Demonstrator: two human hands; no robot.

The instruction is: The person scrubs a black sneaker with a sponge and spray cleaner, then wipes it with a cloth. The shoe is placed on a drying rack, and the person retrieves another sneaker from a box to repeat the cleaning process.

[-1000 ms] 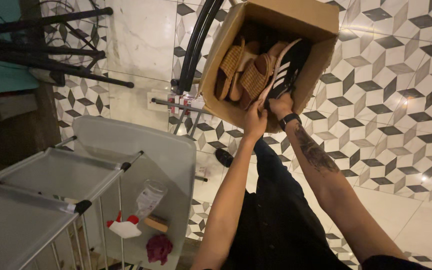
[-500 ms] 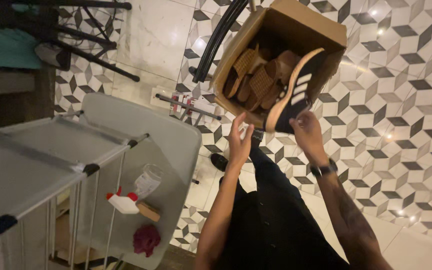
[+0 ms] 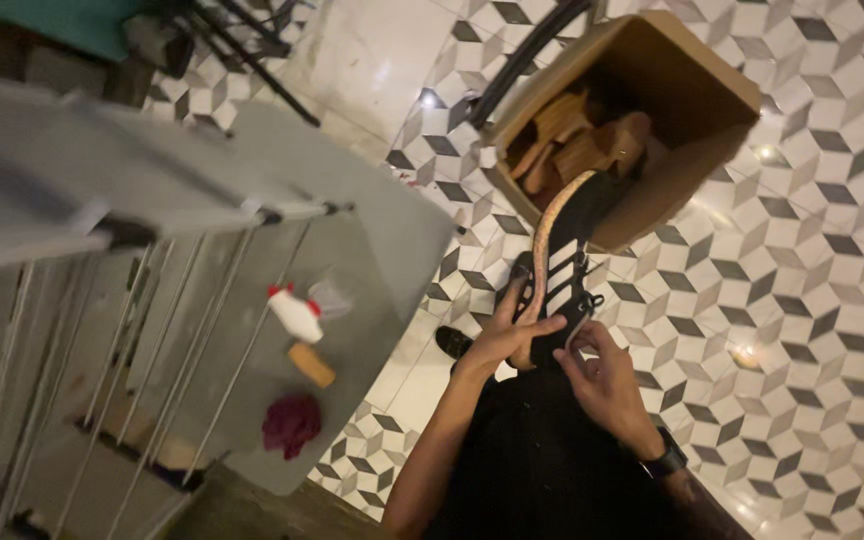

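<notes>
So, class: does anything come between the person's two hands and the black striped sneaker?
Nothing visible does. The left hand and right hand both grip the black striped sneaker directly, lifted in front of the cardboard box of tan sandals.

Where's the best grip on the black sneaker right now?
Probably at the near end of the black sneaker, from both sides: it hangs lengthwise out of the cardboard box, toe toward it, and the left hand and right hand already clasp that end.
</notes>
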